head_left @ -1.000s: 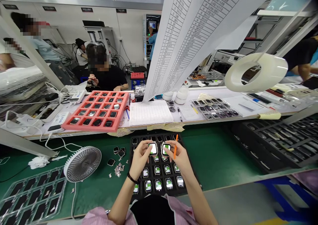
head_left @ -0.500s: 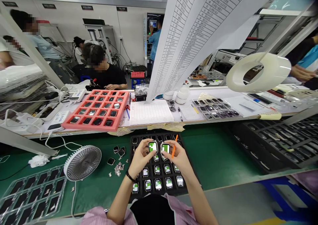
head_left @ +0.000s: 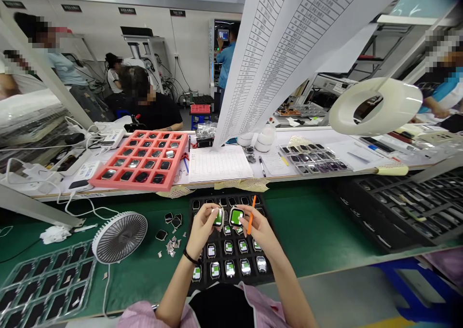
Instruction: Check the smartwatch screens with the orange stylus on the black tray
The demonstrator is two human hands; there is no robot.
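Note:
Just above a black foam tray of lit smartwatches, my two hands are side by side. My left hand is closed on a smartwatch body whose screen shows green and white; its face is tilted and partly behind my thumb. Another watch body, with a mostly green screen facing me, is pinched in my right hand. The same right hand also keeps an orange stick-like tool upright between its fingers. Rows of strapless watches sit in the tray below, several with green and white screens.
A white fan stands left of the tray, with loose watches and small scraps nearby. A pink tray of watches lies on the shelf. Paper sheets and a tape roll hang overhead. Co-workers are behind the shelf.
The left watch has turned and moved slightly left, so less of its screen shows. The right watch has also shifted a little left, and its screen shows more green.

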